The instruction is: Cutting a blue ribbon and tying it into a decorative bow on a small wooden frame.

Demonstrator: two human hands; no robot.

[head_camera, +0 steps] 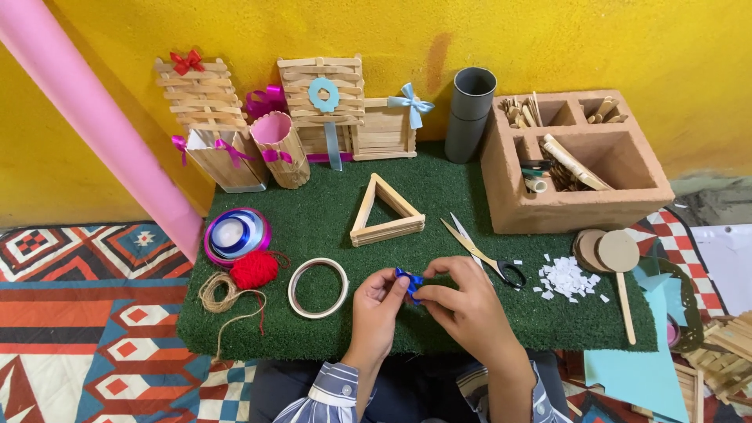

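Blue ribbon bow (409, 280) pinched between left hand (376, 307) and right hand (466, 301) grips, above green mat (329, 219).

Both forearms come up from striped cuffs and meet over the near edge of the green mat (329, 211). The left hand (376, 305) and right hand (462, 301) face each other, fingertips pinched in a close grip around a small blue ribbon (410, 280).

No packages, labels, signs or screens anywhere on the green craft mat (329, 211).
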